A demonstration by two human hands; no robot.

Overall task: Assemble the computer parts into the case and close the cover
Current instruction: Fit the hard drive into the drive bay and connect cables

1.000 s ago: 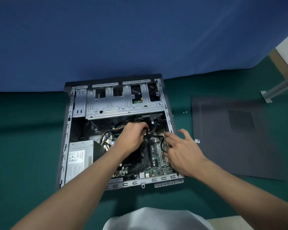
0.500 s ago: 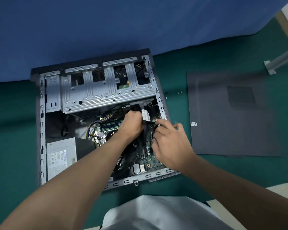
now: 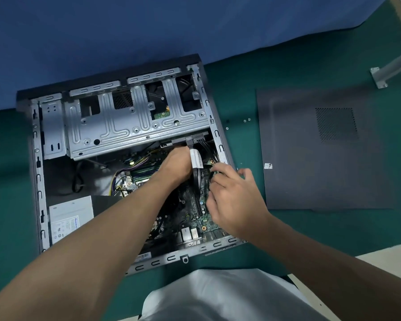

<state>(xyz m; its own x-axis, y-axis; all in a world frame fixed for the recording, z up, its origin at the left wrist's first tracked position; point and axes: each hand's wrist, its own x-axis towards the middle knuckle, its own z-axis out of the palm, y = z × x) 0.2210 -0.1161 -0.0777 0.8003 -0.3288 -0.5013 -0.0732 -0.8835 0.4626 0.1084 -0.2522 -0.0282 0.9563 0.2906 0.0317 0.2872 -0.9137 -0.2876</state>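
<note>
The open computer case (image 3: 38, 181) lies flat on a green cloth. A silver drive cage (image 3: 125, 126) fills its far half, the green motherboard (image 3: 202, 214) its near right part. My left hand (image 3: 175, 166) reaches in below the cage, fingers curled round a black cable bundle beside a flat black cable (image 3: 196, 167) with a white label. My right hand (image 3: 232, 200) is over the board's right edge, fingertips pinching a thin black cable. The dark side cover (image 3: 322, 158) lies flat to the right of the case.
A grey power supply (image 3: 70, 216) sits in the case's near left corner. Small screws (image 3: 247, 120) lie on the cloth between case and cover. A blue backdrop (image 3: 148, 31) hangs behind; a metal bracket (image 3: 380, 77) stands far right. My white shirt (image 3: 218, 297) fills the bottom.
The view has shifted and drawn closer to the case. My right hand moved in over the board's right edge and closed its fingertips on a thin cable; my left hand stayed under the cage.
</note>
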